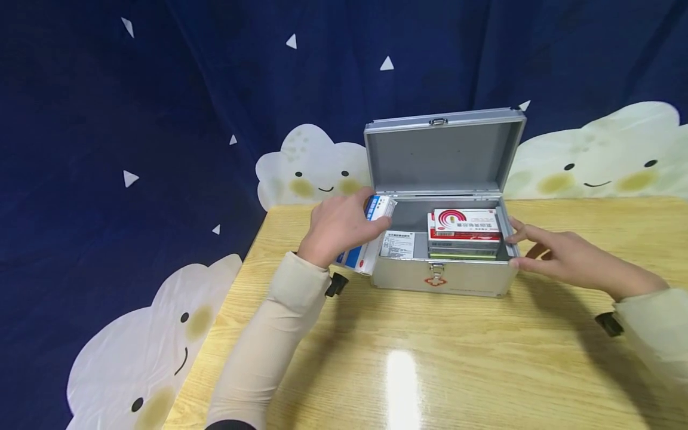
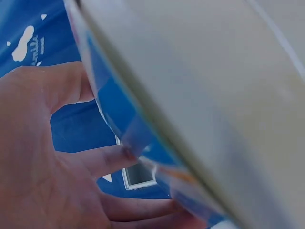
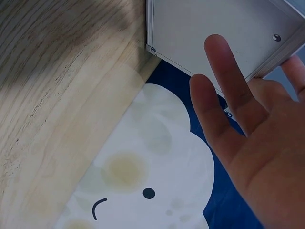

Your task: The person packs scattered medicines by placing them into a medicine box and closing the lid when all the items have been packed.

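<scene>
My left hand (image 1: 344, 227) grips a blue and white medicine box (image 1: 378, 239) between thumb and fingers, tilted at the left end of an open silver first-aid case (image 1: 398, 278). In the left wrist view the box (image 2: 205, 109) fills much of the picture, with the left hand (image 2: 62, 152) along its printed side. At the case's right end, my right hand (image 1: 564, 257) touches the rim with its fingertips. In the right wrist view, two fairly straight fingers of the right hand (image 3: 267, 138) lie along the outside of the case wall (image 3: 205, 43).
Inside the case, a stack of red and white medicine boxes (image 1: 464, 230) stands at the right, and a white printed box (image 1: 399, 245) lies at the left. The raised lid (image 1: 443, 158) leans back towards a dark blue curtain (image 1: 333, 77) with clouds. The case stands on a wooden table (image 1: 457, 352).
</scene>
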Demonstrator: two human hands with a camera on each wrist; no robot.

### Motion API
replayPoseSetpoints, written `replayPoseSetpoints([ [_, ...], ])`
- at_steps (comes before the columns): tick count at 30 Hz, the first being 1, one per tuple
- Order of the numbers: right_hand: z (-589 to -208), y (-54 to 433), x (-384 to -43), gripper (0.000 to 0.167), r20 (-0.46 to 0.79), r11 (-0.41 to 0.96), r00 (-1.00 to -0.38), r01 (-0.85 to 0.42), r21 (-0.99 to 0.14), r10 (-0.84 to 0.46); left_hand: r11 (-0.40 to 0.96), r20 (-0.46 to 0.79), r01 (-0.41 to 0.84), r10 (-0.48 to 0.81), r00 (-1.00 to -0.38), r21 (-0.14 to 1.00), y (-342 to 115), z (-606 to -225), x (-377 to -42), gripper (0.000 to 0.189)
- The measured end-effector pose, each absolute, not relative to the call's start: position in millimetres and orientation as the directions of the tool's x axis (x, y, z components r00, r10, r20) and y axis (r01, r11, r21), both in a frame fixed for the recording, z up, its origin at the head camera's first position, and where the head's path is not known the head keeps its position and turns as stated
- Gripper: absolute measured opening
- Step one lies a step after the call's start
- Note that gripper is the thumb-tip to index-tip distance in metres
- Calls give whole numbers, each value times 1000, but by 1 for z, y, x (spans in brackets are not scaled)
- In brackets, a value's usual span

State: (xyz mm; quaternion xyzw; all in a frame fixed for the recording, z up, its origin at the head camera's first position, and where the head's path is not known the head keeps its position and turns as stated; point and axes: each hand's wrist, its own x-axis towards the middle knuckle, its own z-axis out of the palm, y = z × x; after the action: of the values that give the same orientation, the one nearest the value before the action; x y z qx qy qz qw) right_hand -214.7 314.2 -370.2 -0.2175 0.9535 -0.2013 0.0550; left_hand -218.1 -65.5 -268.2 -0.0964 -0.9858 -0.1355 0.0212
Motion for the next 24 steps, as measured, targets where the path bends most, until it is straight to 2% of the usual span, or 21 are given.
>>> replayPoseSetpoints([
  [11, -369, 316, -215, 85, -12, 821, -897, -398, -409, -441, 936, 151, 202, 164, -975, 288, -50, -266, -228, 63],
  [24, -368, 314, -214, 84, 12, 815, -897, -407, -414, -442, 958, 69, 196, 185, -980, 210, -18, -262, -252, 68],
])
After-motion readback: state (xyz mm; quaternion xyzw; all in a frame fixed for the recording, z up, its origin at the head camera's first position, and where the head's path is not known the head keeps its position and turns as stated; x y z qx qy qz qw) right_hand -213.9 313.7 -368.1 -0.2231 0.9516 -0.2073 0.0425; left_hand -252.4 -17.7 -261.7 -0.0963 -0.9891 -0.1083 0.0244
